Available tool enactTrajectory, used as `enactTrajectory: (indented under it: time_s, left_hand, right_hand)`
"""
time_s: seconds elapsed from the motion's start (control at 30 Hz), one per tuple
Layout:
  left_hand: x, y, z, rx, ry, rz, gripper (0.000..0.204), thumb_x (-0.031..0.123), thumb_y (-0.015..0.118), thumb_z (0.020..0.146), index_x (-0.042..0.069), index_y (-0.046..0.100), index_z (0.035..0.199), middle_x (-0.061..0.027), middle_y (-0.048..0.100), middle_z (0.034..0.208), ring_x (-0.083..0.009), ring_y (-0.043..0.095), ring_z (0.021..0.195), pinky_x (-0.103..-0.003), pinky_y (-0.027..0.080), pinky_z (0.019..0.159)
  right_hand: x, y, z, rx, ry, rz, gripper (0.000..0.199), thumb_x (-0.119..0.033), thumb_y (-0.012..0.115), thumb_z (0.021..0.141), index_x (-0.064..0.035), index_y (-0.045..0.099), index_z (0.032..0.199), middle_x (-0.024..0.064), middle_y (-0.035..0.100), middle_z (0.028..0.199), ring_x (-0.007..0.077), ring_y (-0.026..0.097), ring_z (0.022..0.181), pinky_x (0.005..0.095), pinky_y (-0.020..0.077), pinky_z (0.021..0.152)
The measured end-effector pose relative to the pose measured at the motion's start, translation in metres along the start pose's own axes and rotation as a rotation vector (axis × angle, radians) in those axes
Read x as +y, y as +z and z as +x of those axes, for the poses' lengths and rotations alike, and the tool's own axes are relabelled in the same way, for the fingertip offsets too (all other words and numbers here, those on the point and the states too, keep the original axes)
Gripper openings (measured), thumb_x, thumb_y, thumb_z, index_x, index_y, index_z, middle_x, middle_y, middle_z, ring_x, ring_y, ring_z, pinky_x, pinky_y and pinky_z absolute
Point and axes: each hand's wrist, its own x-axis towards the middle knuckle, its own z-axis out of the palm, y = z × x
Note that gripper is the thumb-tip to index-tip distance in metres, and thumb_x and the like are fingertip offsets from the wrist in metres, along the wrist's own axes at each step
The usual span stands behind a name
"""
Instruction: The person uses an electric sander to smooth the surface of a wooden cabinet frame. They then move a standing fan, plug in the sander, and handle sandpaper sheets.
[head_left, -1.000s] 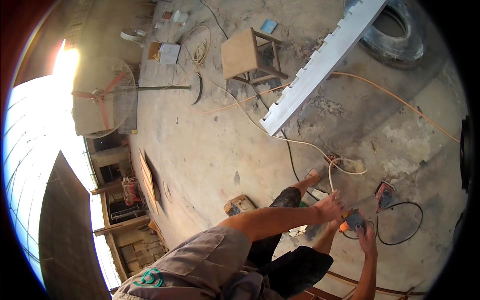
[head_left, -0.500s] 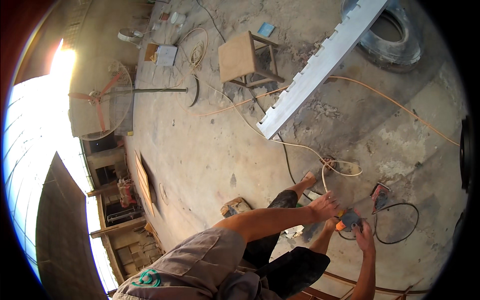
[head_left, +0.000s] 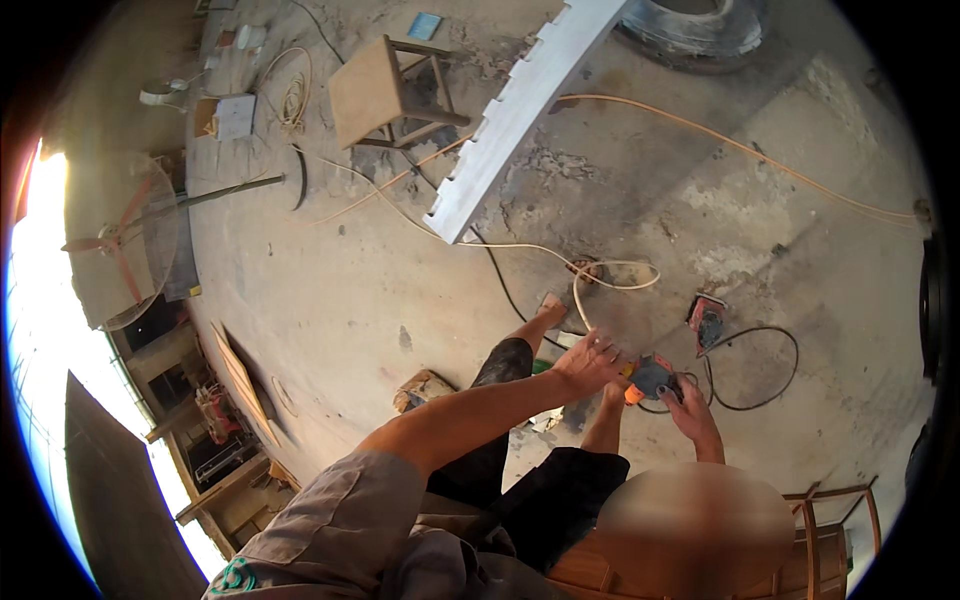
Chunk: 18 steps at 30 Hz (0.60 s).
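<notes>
My right hand (head_left: 692, 412) is closed on a grey and orange hand-held power tool (head_left: 655, 376), its thumb against the rounded grey part. The exact kind of tool is unclear at this size. My left hand (head_left: 590, 362) hovers just left of it, fingers apart and stretched toward the tool. Whether its fingertips touch the tool cannot be made out. Behind the left hand, a cream hose (head_left: 583, 308) runs up and loops on the floor. A second power tool, red and dark (head_left: 707, 322), lies on the floor beyond the right hand, with a black cord (head_left: 795, 372) looping beside it.
A long white notched board (head_left: 525, 115) slants across the far middle, beside a wooden stool (head_left: 368, 92). A tyre (head_left: 695, 38) lies at the far right. An orange hose (head_left: 720, 135) crosses the floor. Left stands a fan (head_left: 122, 238); wooden frames (head_left: 812, 520) stand near right.
My view has turned, so most of the scene sits further left in the picture. Both hands stay at the grey and orange power tool, the right one still gripping it.
</notes>
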Motion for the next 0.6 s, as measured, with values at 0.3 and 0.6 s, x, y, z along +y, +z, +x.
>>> enactTrajectory:
  time_s: [0.3,0.6]
  left_hand:
    - [-0.001,-0.02,0.004,0.078,0.076,-0.082,0.03,0.013,0.069,0.076,0.005,0.06,0.103,-0.0065,0.063,0.094,-0.0249,0.061,0.095,-0.039,0.047,0.09]
    - [0.015,-0.028,0.002,-0.118,-0.2,-0.38,0.02,0.012,0.069,0.083,0.005,0.06,0.1,-0.016,0.064,0.087,-0.0363,0.063,0.084,-0.044,0.05,0.071]
  right_hand:
    - [0.012,-0.001,-0.003,0.097,-0.071,-0.034,0.031,-0.021,0.064,0.092,0.0025,0.056,0.111,0.0227,0.063,0.091,0.0388,0.06,0.083,0.0427,0.047,0.074]
    - [0.007,0.041,-0.035,0.906,-0.034,0.175,0.026,-0.015,0.062,0.093,-0.0021,0.059,0.115,0.0158,0.063,0.101,0.0323,0.06,0.097,0.0396,0.0471,0.084]
